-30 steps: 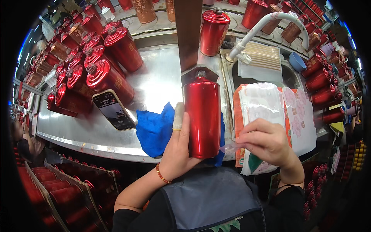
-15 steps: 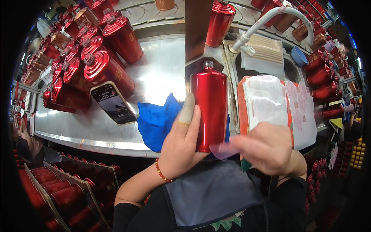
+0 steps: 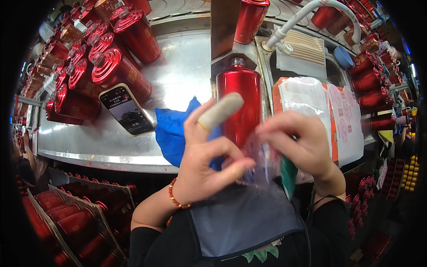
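A glossy red bottle (image 3: pixel 240 84) with a clear screw neck sits in front of me, its lower end hidden behind my hands. My left hand (image 3: pixel 207 155) is in front of the bottle's left side; thumb and a bent finger meet at the edge of a clear plastic film (image 3: pixel 267 167). A beige finger cot (image 3: pixel 222 110) covers its raised forefinger. Blurred by motion, my right hand (image 3: pixel 302 142) pinches the film's upper right part. Below that hand hangs a green flat piece (image 3: pixel 288 175); whether it is held, I cannot tell. Left of the bottle lies a blue cloth (image 3: pixel 173 133).
Many red bottles (image 3: pixel 115 69) crowd the metal worktop's left side, near a phone (image 3: pixel 127 111). A white tap (image 3: pixel 282 38) and blue bowl (image 3: pixel 343 57) are by the sink at right. Printed plastic sheets (image 3: pixel 307 100) lie nearer. Bottle-filled crates (image 3: pixel 66 213) stand lower left.
My left hand has let go of the red bottle and moved its thumb and finger onto the film. My right hand has risen with the film, which is now spread between both hands.
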{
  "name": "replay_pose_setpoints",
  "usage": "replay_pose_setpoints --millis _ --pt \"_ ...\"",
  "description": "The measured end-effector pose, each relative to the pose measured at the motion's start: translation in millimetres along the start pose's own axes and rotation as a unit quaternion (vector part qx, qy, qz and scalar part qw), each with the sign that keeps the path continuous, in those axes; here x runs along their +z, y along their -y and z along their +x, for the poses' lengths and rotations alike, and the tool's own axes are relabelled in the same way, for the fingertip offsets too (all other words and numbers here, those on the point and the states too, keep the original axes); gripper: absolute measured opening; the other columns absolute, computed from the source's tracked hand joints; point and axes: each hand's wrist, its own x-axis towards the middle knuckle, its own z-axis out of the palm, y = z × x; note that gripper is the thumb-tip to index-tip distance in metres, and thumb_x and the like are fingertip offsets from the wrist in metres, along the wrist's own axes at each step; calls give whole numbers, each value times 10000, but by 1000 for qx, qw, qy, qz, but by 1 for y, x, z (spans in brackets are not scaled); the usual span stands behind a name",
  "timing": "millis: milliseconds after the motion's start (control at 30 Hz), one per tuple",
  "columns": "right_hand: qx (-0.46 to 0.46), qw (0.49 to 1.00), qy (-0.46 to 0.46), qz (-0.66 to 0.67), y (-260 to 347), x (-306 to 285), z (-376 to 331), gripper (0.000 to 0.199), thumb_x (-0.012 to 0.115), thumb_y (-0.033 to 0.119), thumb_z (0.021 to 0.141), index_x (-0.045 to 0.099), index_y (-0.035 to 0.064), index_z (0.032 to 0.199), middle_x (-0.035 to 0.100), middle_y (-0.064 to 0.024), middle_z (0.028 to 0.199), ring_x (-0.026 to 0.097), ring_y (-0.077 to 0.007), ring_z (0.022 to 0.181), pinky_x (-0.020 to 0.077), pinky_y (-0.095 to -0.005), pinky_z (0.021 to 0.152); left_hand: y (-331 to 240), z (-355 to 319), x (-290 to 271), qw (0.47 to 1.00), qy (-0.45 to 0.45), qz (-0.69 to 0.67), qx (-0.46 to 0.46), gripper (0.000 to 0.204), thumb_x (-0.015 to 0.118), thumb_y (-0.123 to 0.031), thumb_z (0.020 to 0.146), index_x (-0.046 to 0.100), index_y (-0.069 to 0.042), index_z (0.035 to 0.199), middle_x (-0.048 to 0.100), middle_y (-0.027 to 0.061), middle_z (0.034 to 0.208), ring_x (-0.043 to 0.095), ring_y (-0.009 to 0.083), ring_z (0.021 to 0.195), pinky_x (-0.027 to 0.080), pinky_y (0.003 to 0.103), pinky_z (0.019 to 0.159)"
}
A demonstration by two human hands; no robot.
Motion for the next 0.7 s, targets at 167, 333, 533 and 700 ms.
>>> replay_pose_setpoints --millis 167,333,533,700 --pt "-33 992 -82 -94 -49 8 29 111 709 39 950 691 -14 1045 673 -39 717 608 -61 601 462 -219 563 27 2 27 987 -120 108 -23 290 859 -219 783 673 -85 961 463 252 1509 281 424 1458 236 491 1183" --pt "-31 976 -109 -188 -52 4 36 148 737 96 939 663 4 1028 626 -34 656 561 -45 587 423 -219 541 35 0 39 986 -139 44 -75 678 852 -259 809 515 -29 1349 444 201 1513 339 389 1413 269 468 1158" --pt "81 990 -114 -8 -87 -16 31 486 766 314 938 580 -6 1253 698 -84 874 637 -86 762 468 -249 624 52 -5 48 983 -110 -91 -114 821 721 -300 955 285 47 1558 372 230 1561 336 362 1450 238 439 1215" --pt "173 957 -6 232 -88 11 -2 918 828 301 890 294 6 1577 544 -189 1348 662 -133 966 526 -263 789 48 -8 45 989 -43 -46 -131 889 688 -329 981 182 82 1585 290 284 1597 234 392 1514 188 452 1239"
